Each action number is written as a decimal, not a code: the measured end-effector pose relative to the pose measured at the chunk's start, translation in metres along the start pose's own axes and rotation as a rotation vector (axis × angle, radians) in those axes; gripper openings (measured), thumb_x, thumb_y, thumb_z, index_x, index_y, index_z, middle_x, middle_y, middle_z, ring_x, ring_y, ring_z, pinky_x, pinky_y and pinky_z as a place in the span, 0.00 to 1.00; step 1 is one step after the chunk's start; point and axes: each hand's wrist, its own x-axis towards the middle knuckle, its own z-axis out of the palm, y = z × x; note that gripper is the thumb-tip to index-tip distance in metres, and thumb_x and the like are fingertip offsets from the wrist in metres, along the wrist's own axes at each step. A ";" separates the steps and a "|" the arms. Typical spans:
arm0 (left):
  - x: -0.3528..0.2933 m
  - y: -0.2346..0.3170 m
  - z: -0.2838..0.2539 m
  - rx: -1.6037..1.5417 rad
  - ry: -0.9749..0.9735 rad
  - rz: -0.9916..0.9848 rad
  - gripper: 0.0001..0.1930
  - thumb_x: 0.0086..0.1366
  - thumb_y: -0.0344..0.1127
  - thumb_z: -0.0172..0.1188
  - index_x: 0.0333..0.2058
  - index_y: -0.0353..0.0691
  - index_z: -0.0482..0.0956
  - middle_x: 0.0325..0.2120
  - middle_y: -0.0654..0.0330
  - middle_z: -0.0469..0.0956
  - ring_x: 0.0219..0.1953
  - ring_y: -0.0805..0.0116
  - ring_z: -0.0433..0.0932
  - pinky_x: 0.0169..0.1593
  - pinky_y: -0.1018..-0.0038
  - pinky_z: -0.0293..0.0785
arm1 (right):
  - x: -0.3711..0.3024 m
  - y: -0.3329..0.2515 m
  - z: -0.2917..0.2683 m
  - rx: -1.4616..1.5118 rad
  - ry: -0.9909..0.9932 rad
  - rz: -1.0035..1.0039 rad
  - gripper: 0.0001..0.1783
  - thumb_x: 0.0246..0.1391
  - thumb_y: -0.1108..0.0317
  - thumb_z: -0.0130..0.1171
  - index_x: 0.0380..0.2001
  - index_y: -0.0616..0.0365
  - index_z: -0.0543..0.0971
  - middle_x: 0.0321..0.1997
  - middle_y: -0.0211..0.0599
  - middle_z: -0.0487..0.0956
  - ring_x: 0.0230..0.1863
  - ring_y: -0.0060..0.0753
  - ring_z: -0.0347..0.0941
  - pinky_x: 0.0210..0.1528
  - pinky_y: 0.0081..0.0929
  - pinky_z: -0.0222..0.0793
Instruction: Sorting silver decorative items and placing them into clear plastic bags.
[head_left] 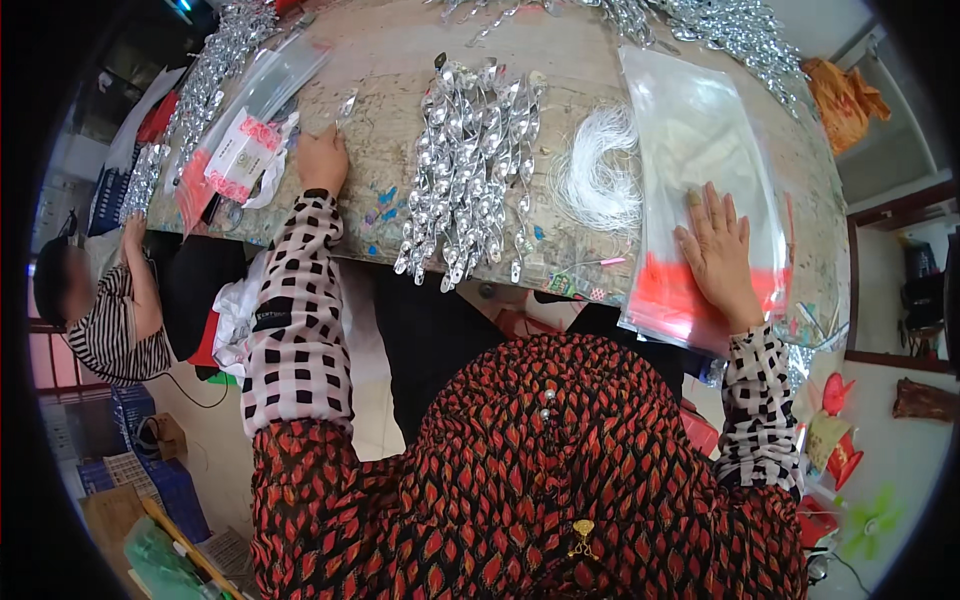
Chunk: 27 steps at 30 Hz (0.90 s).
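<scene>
My right hand lies flat, fingers stretched, on a stack of clear plastic bags with a red band at the near end. On the table's left side my left hand is closed, its fingers curled; what they hold, if anything, is hidden. Just beyond its fingertips is a small silver twisted piece. Between my hands a bundle of shiny silver spiral strands hangs slightly over the near table edge. A coil of white string rests between that bundle and the bags.
Left of my left hand lie a pink-and-white printed packet and more clear bags. Piles of silver strands line the far side. A person in a striped top sits at the left, one hand at the table. An orange bag is beyond the right edge.
</scene>
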 end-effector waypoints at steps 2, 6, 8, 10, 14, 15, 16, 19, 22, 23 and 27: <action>0.004 -0.005 -0.005 -0.030 -0.034 0.012 0.16 0.61 0.42 0.54 0.46 0.48 0.78 0.33 0.41 0.71 0.39 0.45 0.72 0.41 0.56 0.70 | 0.003 0.000 0.000 0.000 0.000 0.001 0.32 0.63 0.47 0.38 0.67 0.45 0.53 0.72 0.39 0.45 0.72 0.52 0.37 0.68 0.55 0.30; 0.001 -0.012 -0.016 0.041 -0.084 0.062 0.16 0.61 0.43 0.55 0.46 0.47 0.77 0.31 0.44 0.72 0.36 0.46 0.72 0.39 0.57 0.69 | 0.005 -0.002 0.001 0.004 0.001 -0.008 0.32 0.63 0.47 0.37 0.67 0.44 0.53 0.72 0.39 0.46 0.72 0.52 0.37 0.68 0.56 0.30; -0.003 0.000 -0.026 0.026 -0.054 0.092 0.17 0.61 0.43 0.55 0.46 0.45 0.77 0.29 0.46 0.73 0.34 0.47 0.72 0.38 0.57 0.69 | 0.004 0.001 0.002 0.000 0.008 -0.002 0.32 0.63 0.47 0.37 0.67 0.44 0.53 0.72 0.39 0.46 0.72 0.52 0.37 0.68 0.57 0.31; -0.010 0.026 -0.041 -0.045 0.160 0.249 0.16 0.61 0.43 0.56 0.44 0.43 0.78 0.28 0.49 0.74 0.34 0.53 0.74 0.36 0.62 0.69 | 0.003 0.004 0.004 -0.007 0.024 0.001 0.32 0.63 0.47 0.37 0.67 0.44 0.53 0.72 0.39 0.46 0.72 0.52 0.37 0.67 0.57 0.31; -0.036 0.071 -0.062 -0.483 0.105 0.260 0.14 0.62 0.44 0.56 0.38 0.41 0.79 0.25 0.54 0.75 0.31 0.61 0.74 0.34 0.69 0.68 | 0.007 0.003 0.007 0.001 0.048 -0.022 0.32 0.63 0.46 0.37 0.67 0.44 0.53 0.72 0.39 0.46 0.72 0.52 0.38 0.67 0.57 0.32; -0.044 0.085 -0.067 -0.638 -0.033 0.192 0.14 0.62 0.45 0.56 0.36 0.40 0.79 0.23 0.56 0.74 0.28 0.65 0.73 0.32 0.71 0.67 | 0.008 0.002 0.008 -0.008 0.046 -0.022 0.32 0.63 0.46 0.37 0.67 0.44 0.53 0.72 0.39 0.46 0.72 0.53 0.38 0.67 0.57 0.32; -0.051 0.099 -0.074 -0.794 -0.173 0.124 0.15 0.62 0.47 0.57 0.33 0.39 0.79 0.21 0.59 0.74 0.25 0.69 0.72 0.30 0.74 0.66 | 0.008 0.003 0.007 -0.018 0.045 -0.019 0.32 0.63 0.46 0.36 0.67 0.43 0.53 0.72 0.39 0.46 0.72 0.53 0.38 0.67 0.57 0.32; -0.066 0.152 -0.117 -0.658 -0.371 0.092 0.19 0.60 0.50 0.57 0.29 0.38 0.78 0.18 0.62 0.73 0.22 0.72 0.70 0.27 0.73 0.64 | 0.006 0.006 0.010 -0.015 0.045 -0.005 0.32 0.63 0.45 0.36 0.67 0.43 0.53 0.72 0.39 0.46 0.72 0.53 0.39 0.67 0.58 0.33; -0.064 0.161 -0.119 -0.516 -0.424 0.111 0.22 0.59 0.54 0.57 0.27 0.37 0.79 0.16 0.62 0.73 0.20 0.72 0.70 0.26 0.73 0.63 | 0.008 0.005 0.011 -0.009 0.054 -0.016 0.32 0.62 0.45 0.37 0.67 0.43 0.53 0.72 0.40 0.46 0.71 0.53 0.39 0.67 0.58 0.34; -0.063 0.161 -0.118 -0.518 -0.444 0.103 0.22 0.59 0.53 0.55 0.25 0.37 0.79 0.15 0.61 0.73 0.19 0.69 0.71 0.26 0.71 0.64 | 0.008 0.004 0.010 -0.011 0.059 -0.011 0.32 0.62 0.45 0.37 0.67 0.43 0.53 0.72 0.40 0.46 0.71 0.53 0.39 0.67 0.58 0.34; -0.061 0.170 -0.121 -0.498 -0.458 0.125 0.18 0.58 0.48 0.54 0.26 0.36 0.78 0.16 0.55 0.74 0.21 0.62 0.74 0.27 0.66 0.67 | 0.008 0.005 0.011 0.012 0.068 -0.012 0.32 0.62 0.45 0.37 0.66 0.43 0.54 0.72 0.40 0.46 0.71 0.53 0.40 0.67 0.60 0.33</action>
